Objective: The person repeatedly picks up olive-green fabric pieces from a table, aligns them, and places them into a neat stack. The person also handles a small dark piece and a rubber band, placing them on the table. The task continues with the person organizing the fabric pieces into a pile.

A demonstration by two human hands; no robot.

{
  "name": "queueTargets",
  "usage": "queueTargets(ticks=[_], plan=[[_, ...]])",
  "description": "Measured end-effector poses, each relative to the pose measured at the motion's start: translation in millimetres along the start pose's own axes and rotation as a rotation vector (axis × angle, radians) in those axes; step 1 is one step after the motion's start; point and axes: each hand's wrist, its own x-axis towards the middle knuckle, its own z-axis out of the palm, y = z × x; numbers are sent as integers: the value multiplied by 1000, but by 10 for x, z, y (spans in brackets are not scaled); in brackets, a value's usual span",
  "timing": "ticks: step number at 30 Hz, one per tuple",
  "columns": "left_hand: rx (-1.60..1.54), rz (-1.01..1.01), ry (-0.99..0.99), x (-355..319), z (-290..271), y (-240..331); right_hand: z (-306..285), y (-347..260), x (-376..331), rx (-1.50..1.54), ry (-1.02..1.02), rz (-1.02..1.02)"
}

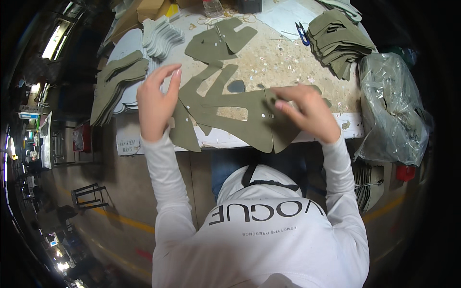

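Note:
Olive-green cut fabric pieces [240, 127] lie flat along the table's near edge, some overlapping, with small white stickers on them. My left hand [157, 103] hovers at their left end, thumb and fingers apart and nothing between them. Over the right end is my right hand [309, 108], its fingers pointing left and the thumb spread from them, slightly blurred. Its shadow falls on the fabric below, and no object shows in it. Farther back lies another group of olive pieces [211, 44], partly overlapping.
Left on the table [288, 69] are a stack of olive strips [117, 84] and pale grey pieces [161, 38]. At the far right are blue-handled thread snips [302, 34] and a pile of olive pieces [336, 38]. A clear plastic bag [394, 113] hangs at the right edge.

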Motion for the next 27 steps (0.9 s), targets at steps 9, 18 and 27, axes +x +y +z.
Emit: queueTargets(ticks=[9,18,27], plan=[[236,-244,-52,1005,1122,-1068,109,770,1626,-197,332,153],[81,-116,207,912,1382,-1272,644,1270,1987,-324,466,327],[-1107,-636,266,994,1373,-1078,679,1202,1974,-449,550,118]])
